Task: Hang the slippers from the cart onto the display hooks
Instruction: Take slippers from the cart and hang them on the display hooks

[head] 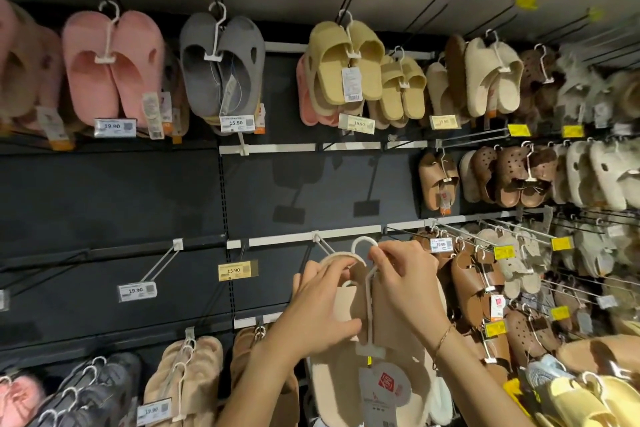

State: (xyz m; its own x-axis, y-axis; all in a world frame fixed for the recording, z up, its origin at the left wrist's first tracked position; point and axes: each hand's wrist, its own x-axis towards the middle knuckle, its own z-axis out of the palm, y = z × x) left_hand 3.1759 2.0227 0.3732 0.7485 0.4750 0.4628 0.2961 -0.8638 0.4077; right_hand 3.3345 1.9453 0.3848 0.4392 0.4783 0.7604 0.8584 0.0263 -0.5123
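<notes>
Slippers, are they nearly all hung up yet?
Many pairs, like the pink pair, already hang on the wall. The left hand and right hand hold a cream pair by its hanger, not yet on a hook. An empty hook still waits. The cart is out of view.

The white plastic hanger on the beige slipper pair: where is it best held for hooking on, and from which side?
Grip the white hanger by its straight stem just under the curved top, as the right hand pinches it now, coming from the right. That leaves the open curve free, while the left hand steadies the beige slippers from the left.
</notes>
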